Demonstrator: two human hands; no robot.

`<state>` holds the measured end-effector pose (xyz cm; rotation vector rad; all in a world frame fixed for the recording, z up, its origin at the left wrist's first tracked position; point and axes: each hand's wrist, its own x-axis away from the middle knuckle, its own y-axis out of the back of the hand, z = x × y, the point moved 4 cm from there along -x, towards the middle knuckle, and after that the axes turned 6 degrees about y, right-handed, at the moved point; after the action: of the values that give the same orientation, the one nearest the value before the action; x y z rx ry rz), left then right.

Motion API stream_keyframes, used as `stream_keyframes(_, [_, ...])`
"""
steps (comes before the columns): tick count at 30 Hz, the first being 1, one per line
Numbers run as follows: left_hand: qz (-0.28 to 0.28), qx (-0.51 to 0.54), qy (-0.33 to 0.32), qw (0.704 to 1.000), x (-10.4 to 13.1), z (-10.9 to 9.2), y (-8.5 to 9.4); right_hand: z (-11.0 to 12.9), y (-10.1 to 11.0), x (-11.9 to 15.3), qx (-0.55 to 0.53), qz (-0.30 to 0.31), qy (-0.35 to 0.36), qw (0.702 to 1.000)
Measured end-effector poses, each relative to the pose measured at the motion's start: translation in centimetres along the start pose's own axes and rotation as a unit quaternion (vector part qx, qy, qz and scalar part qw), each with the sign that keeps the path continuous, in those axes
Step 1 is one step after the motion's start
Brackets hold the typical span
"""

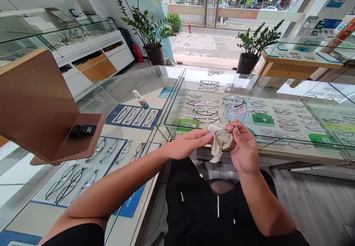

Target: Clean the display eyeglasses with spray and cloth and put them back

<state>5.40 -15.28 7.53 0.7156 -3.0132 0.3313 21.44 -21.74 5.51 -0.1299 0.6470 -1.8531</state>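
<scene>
In front of my lap, a pair of thin-rimmed eyeglasses (235,113) is held up over the counter's front edge. My right hand (246,149) pinches the frame near its middle with thumb and fingertips. One round lens sticks up above the fingers; the other is lower, against a pale beige cleaning cloth (216,152). The fingers of my left hand (195,140) are closed on the cloth at its left side, and its lower end hangs down. How much of the lower lens the cloth covers is hard to make out.
A glass display case (280,101) holds rows of eyeglasses. On the left glass top stand a white spray bottle (141,100) and a brown panel on a ridged base (90,122) with a small black object (82,130). Potted plants (155,55) flank the entrance.
</scene>
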Motion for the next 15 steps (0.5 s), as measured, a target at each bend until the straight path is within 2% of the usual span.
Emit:
stream_keyframes(4, [0.034, -0.033, 0.023, 0.999, 0.4, 0.4, -0.4, -0.6, -0.2, 0.2, 0.025, 0.010, 0.011, 1.000])
stream_keyframes(7, [0.037, -0.051, 0.023, 0.998, 0.5, 0.6, -0.5, -0.8, -0.3, 0.2, 0.031, 0.014, 0.016, 0.999])
stream_keyframes(11, [0.003, -0.068, 0.040, 0.997, 0.5, 0.8, -0.2, -0.9, -0.4, 0.2, 0.025, 0.019, 0.000, 0.999])
stream_keyframes(15, [-0.063, -0.051, 0.063, 0.995, 0.7, 1.0, 0.8, -0.9, -0.3, 0.2, 0.002, 0.017, -0.009, 1.000])
